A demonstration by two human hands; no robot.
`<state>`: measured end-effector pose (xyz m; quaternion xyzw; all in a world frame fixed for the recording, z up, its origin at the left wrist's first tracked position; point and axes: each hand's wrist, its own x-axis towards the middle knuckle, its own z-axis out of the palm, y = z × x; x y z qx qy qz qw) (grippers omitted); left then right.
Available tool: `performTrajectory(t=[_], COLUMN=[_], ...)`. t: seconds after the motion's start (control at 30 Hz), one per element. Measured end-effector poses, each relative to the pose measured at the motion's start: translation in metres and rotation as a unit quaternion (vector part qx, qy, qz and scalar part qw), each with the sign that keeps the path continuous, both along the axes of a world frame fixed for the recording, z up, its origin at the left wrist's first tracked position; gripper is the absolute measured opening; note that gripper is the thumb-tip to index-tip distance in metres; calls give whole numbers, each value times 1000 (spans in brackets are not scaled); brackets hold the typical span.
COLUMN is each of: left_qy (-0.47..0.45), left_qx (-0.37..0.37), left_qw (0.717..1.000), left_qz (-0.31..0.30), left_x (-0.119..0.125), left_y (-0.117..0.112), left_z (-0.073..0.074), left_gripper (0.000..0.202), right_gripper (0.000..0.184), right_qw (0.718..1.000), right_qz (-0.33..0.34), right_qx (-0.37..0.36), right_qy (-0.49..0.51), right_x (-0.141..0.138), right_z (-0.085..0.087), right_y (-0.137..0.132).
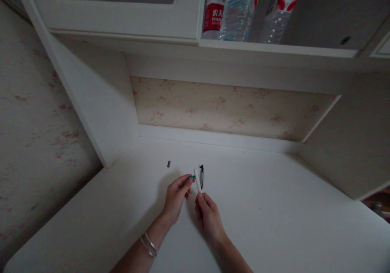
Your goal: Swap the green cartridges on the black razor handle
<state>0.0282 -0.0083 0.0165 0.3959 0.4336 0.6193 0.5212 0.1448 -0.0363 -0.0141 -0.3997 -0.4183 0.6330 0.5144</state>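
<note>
Above the white desk, my left hand [177, 196] pinches a small dark-green piece [191, 177] that looks like a battery. Its end meets or nearly meets the side of a slim white stick-shaped device [198, 180]; I cannot tell whether they touch. My right hand [209, 216] is closed round the lower end of that device, which points up and away. A similar dark-green piece [168, 164] lies on the desk, beyond my left hand. Just behind the white device is a thin black item [202, 175], partly hidden, its kind unclear.
White desktop [268, 208] spreads around my hands, bounded by side panels and a floral back wall [219, 106]. Overhead, a cabinet shelf [274, 50] holds several plastic bottles [237, 13]. Two silver bangles [148, 244] circle my left wrist.
</note>
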Motion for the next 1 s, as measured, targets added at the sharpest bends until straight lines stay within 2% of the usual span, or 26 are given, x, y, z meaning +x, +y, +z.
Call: performTrajectory(t=[0.37,0.5,0.83,1.0], left_qy=[-168,-213,-226,-227], left_qx=[-63,-68,-47,-38], left_qw=[982,973,971,971], left_qz=[-54,-52,-56,-68], left_x=[-3,-4,-4,-4], left_y=[0,2,2,1], left_z=[2,2,4,5], left_gripper=[36,31,27,25], right_gripper=[52,53,51,50], right_qw=[1000,1000,1000,999], right_qz=[-15,-17,-11,29], right_qx=[-3,-11,-8,18], right_qy=[-16,-18,-12,-27], right_x=[-2,-1,-1,0], right_z=[9,12,10,3], right_y=[-2,-3,-4,-5])
